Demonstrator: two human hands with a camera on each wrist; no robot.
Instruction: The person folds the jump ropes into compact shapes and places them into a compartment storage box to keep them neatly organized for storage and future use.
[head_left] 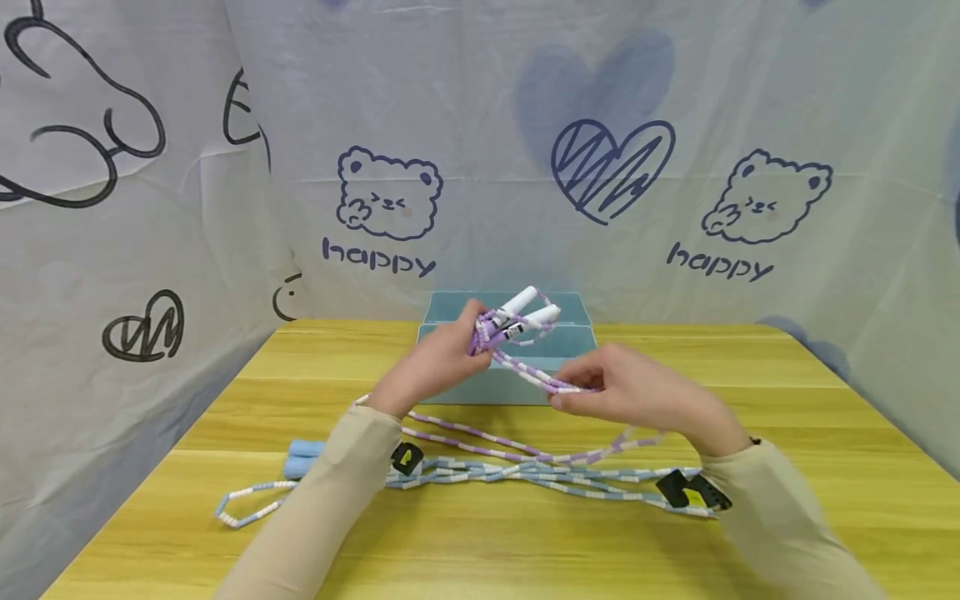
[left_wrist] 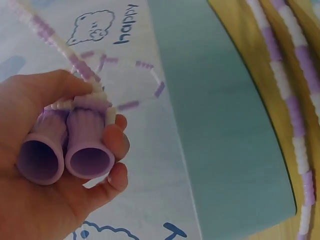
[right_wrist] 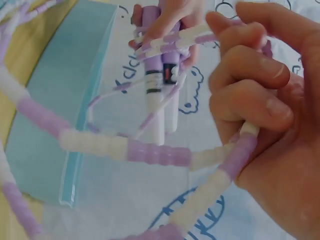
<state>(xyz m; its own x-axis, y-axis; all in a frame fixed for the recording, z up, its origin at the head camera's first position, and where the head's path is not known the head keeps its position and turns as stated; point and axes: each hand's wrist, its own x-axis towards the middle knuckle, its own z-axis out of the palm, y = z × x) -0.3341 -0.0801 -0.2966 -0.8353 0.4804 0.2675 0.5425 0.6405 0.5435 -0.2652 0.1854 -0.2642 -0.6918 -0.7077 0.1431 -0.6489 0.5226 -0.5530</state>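
My left hand (head_left: 442, 354) grips the two handles (left_wrist: 90, 140) of a purple-and-white beaded jump rope (head_left: 525, 372) side by side. Their hollow purple ends face the left wrist camera, and their white ends point up and to the right in the head view. Some of the beaded cord is wound around the handles under my left fingers. To the right, my right hand (head_left: 637, 392) holds strands of the same cord with curled fingers, and the cord runs between both hands. More of this cord (right_wrist: 100, 142) hangs in loops below, partly down to the table.
A light blue-green box (head_left: 495, 387) stands at the table's back, just behind the hands. A blue-and-white beaded jump rope (head_left: 495, 473) lies folded across the wooden table (head_left: 480, 550), its blue handles (head_left: 303, 458) at the left. A printed cloth (head_left: 495, 167) hangs behind.
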